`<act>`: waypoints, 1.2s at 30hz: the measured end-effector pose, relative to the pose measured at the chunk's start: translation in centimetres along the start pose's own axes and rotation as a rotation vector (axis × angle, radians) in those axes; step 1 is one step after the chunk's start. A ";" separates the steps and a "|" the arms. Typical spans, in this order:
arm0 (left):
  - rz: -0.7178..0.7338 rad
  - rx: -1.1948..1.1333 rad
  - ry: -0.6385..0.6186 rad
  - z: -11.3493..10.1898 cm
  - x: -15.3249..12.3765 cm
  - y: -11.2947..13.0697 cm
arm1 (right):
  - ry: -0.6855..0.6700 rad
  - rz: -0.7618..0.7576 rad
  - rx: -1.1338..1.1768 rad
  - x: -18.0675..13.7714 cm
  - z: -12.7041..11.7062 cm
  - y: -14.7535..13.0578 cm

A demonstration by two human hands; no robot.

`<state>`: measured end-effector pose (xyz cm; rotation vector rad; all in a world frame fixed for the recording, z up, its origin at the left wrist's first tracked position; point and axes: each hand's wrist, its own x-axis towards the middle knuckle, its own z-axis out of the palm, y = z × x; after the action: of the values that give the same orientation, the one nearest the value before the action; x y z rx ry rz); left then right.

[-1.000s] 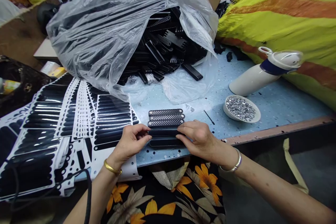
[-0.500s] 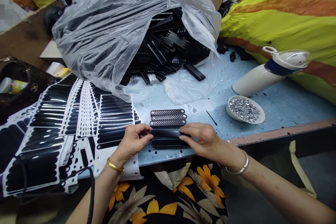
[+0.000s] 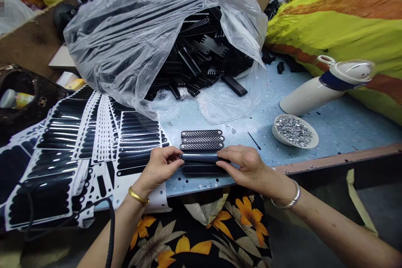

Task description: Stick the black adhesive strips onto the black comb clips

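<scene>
Between my hands is a glossy black strip (image 3: 199,158) with rounded ends, lying level over the row of black pieces. My left hand (image 3: 163,163) pinches its left end with thumb and forefinger. At its right end, the fingers of my right hand (image 3: 243,165) are closed on it. Just nearer to me lies another flat black piece (image 3: 201,170), beside my right thumb. Beyond the strip, several black pieces with a mesh pattern (image 3: 202,139) lie side by side on the blue table (image 3: 266,142). Whatever lies directly under the strip is hidden.
Sheets of black stick-on strips (image 3: 140,138) overlap at the left. A clear plastic bag (image 3: 125,42) of black comb-like parts (image 3: 213,48) fills the back. At the right are a bowl of small metal pieces (image 3: 295,130), a white bottle (image 3: 309,94) and a yellow sack (image 3: 339,12).
Both hands keep their hold on the strip and have hardly moved. The strip's face now catches more light. The whole view has shifted slightly.
</scene>
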<state>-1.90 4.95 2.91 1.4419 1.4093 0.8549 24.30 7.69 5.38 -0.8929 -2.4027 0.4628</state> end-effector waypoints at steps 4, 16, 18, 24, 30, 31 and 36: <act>-0.008 -0.003 0.005 0.0 0.0 -0.1 | -0.010 -0.003 -0.012 0.0 0.2 0.0; -0.035 0.000 -0.004 0.0 0.1 0.2 | -0.055 0.008 -0.053 0.0 0.5 0.0; -0.039 -0.006 0.002 0.0 0.1 0.2 | -0.059 0.008 -0.051 -0.1 0.6 0.0; 0.009 0.000 0.003 0.0 0.0 -0.1 | -0.071 0.010 -0.036 0.1 0.4 -0.1; 0.026 -0.008 -0.033 -0.2 0.1 -0.5 | -0.086 0.022 -0.043 0.2 0.3 -0.2; 0.024 -0.015 -0.038 -0.2 0.1 -0.5 | -0.092 0.027 -0.044 0.2 0.3 -0.2; 0.031 0.014 -0.021 0.1 0.2 -0.3 | -0.108 0.029 -0.058 0.2 0.3 -0.2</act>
<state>-1.90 5.15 2.57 1.4821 1.3828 0.8485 23.91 7.60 5.31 -0.9521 -2.5159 0.4655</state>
